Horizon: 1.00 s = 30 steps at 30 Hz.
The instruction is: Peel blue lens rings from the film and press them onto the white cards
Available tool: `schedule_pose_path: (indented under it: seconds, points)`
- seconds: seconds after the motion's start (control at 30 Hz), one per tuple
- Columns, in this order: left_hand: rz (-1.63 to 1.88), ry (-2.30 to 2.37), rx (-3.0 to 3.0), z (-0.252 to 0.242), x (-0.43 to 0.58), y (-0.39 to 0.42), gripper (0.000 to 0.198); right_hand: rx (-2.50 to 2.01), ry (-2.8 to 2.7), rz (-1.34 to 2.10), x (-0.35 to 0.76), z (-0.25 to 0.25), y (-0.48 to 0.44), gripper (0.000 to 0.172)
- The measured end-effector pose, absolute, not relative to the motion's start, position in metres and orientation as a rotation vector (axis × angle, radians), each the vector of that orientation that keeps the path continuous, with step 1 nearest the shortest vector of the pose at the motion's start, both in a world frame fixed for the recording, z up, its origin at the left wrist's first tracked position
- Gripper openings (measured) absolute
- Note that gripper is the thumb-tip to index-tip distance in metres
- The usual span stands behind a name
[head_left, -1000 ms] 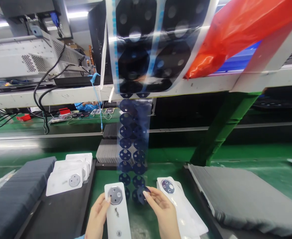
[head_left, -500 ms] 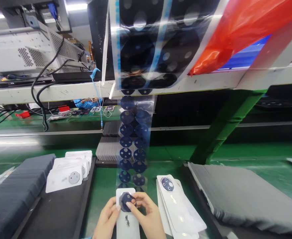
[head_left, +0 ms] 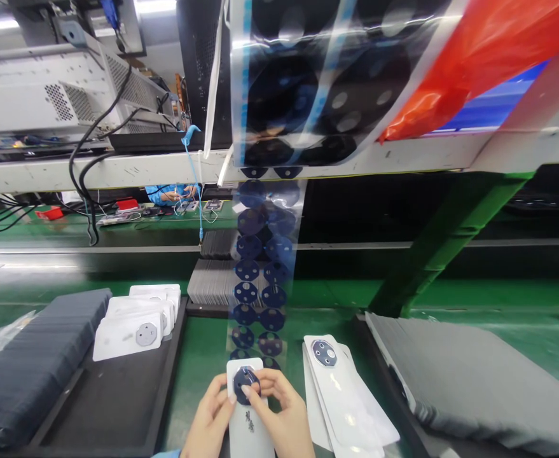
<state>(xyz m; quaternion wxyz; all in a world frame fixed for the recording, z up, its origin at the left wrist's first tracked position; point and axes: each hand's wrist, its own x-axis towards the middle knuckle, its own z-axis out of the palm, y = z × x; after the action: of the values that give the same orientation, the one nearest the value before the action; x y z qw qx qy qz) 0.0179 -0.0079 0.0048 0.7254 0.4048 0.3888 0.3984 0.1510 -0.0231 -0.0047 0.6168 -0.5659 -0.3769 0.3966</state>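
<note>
A white phone back cover (head_left: 249, 426) stands upright between my hands at the bottom centre. My left hand (head_left: 210, 425) grips its left edge with curled fingers. My right hand (head_left: 279, 416) presses a dark blue round lens sticker (head_left: 243, 383) onto the cover's camera ring with thumb and fingertips. Just above hangs a clear film strip (head_left: 260, 280) carrying several more blue stickers. To the right lies a fanned pile of white covers (head_left: 343, 401), the top one with a blue sticker fitted.
A black tray (head_left: 112, 407) at left holds a stack of white covers (head_left: 136, 321) with bare silver rings, beside dark foam pads (head_left: 26, 369). A grey foam pad (head_left: 474, 381) lies at right. A white shelf rail (head_left: 117, 172), cables and a red bag (head_left: 474, 57) hang overhead.
My right hand carried the blue sticker from the strip's end onto the cover's camera ring and now presses it down. The cover shifted right towards the centre.
</note>
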Motion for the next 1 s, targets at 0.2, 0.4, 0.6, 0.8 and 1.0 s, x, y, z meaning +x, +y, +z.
schedule_pose_path:
  seconds: [0.2,0.4,0.6,0.8,1.0]
  points:
    - [0.884,0.877,0.921,0.0053,0.017,-0.0078,0.044,-1.307,-0.893,0.951,0.1537,-0.0042,-0.0246,0.033]
    - [0.872,0.871,0.91,0.0042,0.0168,-0.0087,0.043,-1.301,-0.887,0.912,0.1519,-0.0031,-0.0246,0.038]
    - [0.877,0.856,0.86,0.0077,0.0193,-0.0083,0.042,-1.3,-0.895,0.889,0.1505,-0.0021,-0.025,0.038]
    - [0.878,0.855,0.854,0.0076,0.019,-0.009,0.042,-1.314,-0.883,0.894,0.1503,-0.0022,-0.0252,0.037]
    - [0.872,0.861,0.871,0.007,0.0178,-0.0091,0.044,-1.315,-0.886,0.936,0.1526,-0.0015,-0.0252,0.032]
